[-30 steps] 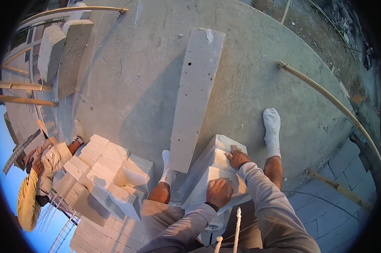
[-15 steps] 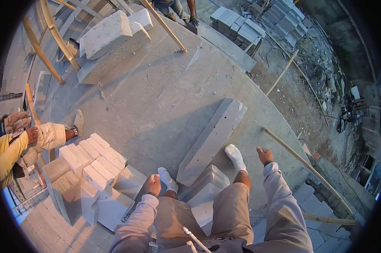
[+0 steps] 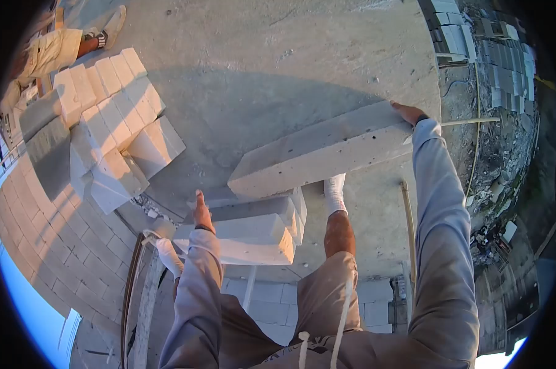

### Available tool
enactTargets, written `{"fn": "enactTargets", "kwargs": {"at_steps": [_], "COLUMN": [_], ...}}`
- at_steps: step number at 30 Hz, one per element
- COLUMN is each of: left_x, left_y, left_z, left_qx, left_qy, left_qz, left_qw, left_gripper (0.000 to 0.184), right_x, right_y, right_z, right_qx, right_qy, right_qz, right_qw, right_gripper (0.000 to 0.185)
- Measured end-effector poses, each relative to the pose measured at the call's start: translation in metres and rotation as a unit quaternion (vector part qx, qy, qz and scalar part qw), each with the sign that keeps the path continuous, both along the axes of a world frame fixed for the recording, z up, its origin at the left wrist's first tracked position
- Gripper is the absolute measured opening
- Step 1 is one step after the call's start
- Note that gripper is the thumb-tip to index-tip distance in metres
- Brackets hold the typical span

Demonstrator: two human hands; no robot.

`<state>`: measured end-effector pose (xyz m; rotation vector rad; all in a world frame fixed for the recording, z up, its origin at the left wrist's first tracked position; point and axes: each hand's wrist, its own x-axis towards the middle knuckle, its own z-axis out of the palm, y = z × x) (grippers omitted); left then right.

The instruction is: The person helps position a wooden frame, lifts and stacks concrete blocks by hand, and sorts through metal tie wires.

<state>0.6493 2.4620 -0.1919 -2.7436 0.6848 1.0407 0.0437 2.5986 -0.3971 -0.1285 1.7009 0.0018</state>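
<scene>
A long pale aerated concrete block lies slantwise in front of me, pitted with small holes. My right hand is at its far right end, fingers over the top corner and the palm side hidden. My left hand holds nothing; its fingers point forward, beside a short stack of white blocks near my feet. A gap separates that hand from the long block's left end.
A pile of light blocks stands at the left, with another person's leg behind it. A wooden pole is right of my foot. Beyond the concrete floor's right edge lie rubble and stacked blocks.
My view has turned and dropped lower. My right hand has reached the long block's far end, while my left hand has come beside the short stack. My left foot has shifted.
</scene>
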Motion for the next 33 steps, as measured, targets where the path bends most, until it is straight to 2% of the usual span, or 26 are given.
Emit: {"fn": "enactTargets", "kwargs": {"at_steps": [2,3,6,7,9,10,13,14,16,18,20,21,23,24,25,28,31,33], "left_x": [-0.028,-0.036,-0.049,-0.053,-0.066,-0.067,-0.031,-0.029,-0.027,-0.011,-0.007,-0.004,-0.015,-0.008,0.005,0.036,0.099,0.162], "left_y": [0.007,0.011,0.009,0.012,0.019,0.019,0.037,0.035,0.021,0.026,0.018,0.019,0.008,0.016,0.013,0.020,0.045,0.073], "left_z": [-0.012,-0.025,-0.064,-0.074,-0.096,-0.106,-0.138,-0.143,-0.149,-0.138,-0.123,-0.115,-0.058,-0.045,-0.030,0.060,0.117,0.123], "left_qx": [0.045,0.045,0.052,0.057,0.054,0.050,-0.069,-0.086,-0.047,-0.006,-0.015,-0.016,-0.063,-0.112,-0.174,-0.285,-0.343,-0.387], "left_qy": [0.007,0.021,0.061,0.070,0.059,0.058,0.158,0.139,0.086,0.038,0.048,0.050,0.082,0.125,0.171,0.262,0.275,0.247], "left_qz": [0.091,0.101,0.172,0.206,0.160,0.136,0.241,0.232,0.198,0.166,0.119,0.096,0.160,0.173,0.178,0.146,0.161,0.204], "left_qw": [0.995,0.994,0.982,0.974,0.984,0.988,0.955,0.959,0.975,0.985,0.992,0.994,0.982,0.970,0.954,0.911,0.884,0.865], "left_gripper": [0.096,0.098,0.098,0.097,0.090,0.086,0.069,0.057,0.056,0.060,0.063,0.065,0.059,0.052,0.045,0.034,0.027,0.040], "right_x": [-0.006,-0.010,-0.005,-0.006,-0.009,-0.013,-0.020,-0.025,-0.012,0.035,0.019,0.025,0.078,0.069,0.089,0.147,0.210,0.264], "right_y": [0.003,-0.005,-0.005,0.002,0.018,0.021,0.027,0.025,0.033,0.005,0.057,0.066,0.053,0.084,0.089,0.110,0.135,0.134], "right_z": [-0.016,-0.009,-0.018,-0.030,-0.046,-0.047,-0.053,-0.050,-0.031,0.063,0.061,0.089,0.195,0.204,0.241,0.337,0.388,0.403], "right_qx": [0.016,0.017,-0.007,-0.041,-0.110,-0.137,-0.116,-0.119,-0.117,0.007,-0.112,-0.113,-0.107,-0.143,-0.158,-0.219,-0.262,-0.289], "right_qy": [-0.023,-0.022,-0.099,-0.110,-0.128,-0.135,-0.133,-0.104,-0.061,-0.107,-0.069,-0.018,-0.071,-0.037,-0.027,-0.029,-0.034,-0.045], "right_qz": [-0.042,-0.008,-0.148,-0.154,-0.173,-0.135,-0.135,-0.130,-0.116,-0.283,-0.248,-0.249,-0.353,-0.339,-0.359,-0.359,-0.370,-0.374], "right_qw": [0.999,1.000,0.984,0.981,0.970,0.972,0.975,0.979,0.984,0.953,0.960,0.962,0.927,0.929,0.919,0.907,0.890,0.880], "right_gripper": [0.057,0.053,0.051,0.051,0.049,0.046,0.042,0.041,0.039,0.039,0.039,0.040,0.041,0.042,0.045,0.050,0.051,0.051]}}
